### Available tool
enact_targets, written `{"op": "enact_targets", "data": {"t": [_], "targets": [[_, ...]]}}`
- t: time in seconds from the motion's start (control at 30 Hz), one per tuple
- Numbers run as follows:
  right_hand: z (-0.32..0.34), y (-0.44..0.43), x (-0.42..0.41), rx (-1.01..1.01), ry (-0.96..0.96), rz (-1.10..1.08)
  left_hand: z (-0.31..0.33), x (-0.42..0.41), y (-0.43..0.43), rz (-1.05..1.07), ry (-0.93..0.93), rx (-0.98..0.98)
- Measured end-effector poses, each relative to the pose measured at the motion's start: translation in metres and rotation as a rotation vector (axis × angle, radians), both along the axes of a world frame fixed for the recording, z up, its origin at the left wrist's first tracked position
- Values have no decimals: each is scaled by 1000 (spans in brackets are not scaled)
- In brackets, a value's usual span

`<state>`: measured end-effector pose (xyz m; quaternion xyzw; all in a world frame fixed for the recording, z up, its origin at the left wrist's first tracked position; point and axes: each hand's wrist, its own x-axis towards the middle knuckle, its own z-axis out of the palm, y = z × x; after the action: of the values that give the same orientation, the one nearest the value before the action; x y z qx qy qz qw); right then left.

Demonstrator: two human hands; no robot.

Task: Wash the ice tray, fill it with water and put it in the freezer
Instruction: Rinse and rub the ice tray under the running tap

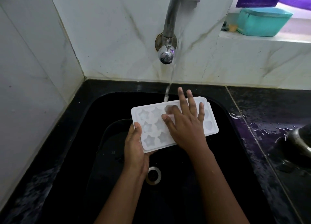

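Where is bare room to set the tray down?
Bare: black sink floor this side of the steel drain; black counter between sink and dark metal pot. Crowded: under the chrome tap, left hand and right hand on the white star-moulded ice tray.

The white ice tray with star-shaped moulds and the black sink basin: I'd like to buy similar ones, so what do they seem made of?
White ice tray with star-shaped moulds: likely plastic or silicone; it looks milky, slightly translucent and matte, with moulded cavities. Black sink basin: smooth with a faint sheen, uniformly black, rounded moulded corners; perhaps composite or stone, but its look alone leaves that open.
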<state>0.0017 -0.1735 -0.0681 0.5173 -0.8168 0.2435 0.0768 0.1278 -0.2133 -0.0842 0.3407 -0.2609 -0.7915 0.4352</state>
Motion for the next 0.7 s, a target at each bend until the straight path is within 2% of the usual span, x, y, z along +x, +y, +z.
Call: {"op": "enact_targets", "data": {"t": [0.1, 0.23, 0.43, 0.63, 0.7], "targets": [[-3, -4, 8, 13, 10, 18, 1, -2, 1, -8, 14, 10], [4, -2, 1, 88, -70, 91, -2, 1, -3, 34, 18, 6], [3, -2, 9, 52, -13, -32, 0, -3, 0, 4, 21, 17], [14, -1, 4, 188, -198, 141, -1, 1, -5, 37, 52, 13], [22, 4, -3, 108, -274, 112, -1, 2, -5, 44, 41, 26]]}}
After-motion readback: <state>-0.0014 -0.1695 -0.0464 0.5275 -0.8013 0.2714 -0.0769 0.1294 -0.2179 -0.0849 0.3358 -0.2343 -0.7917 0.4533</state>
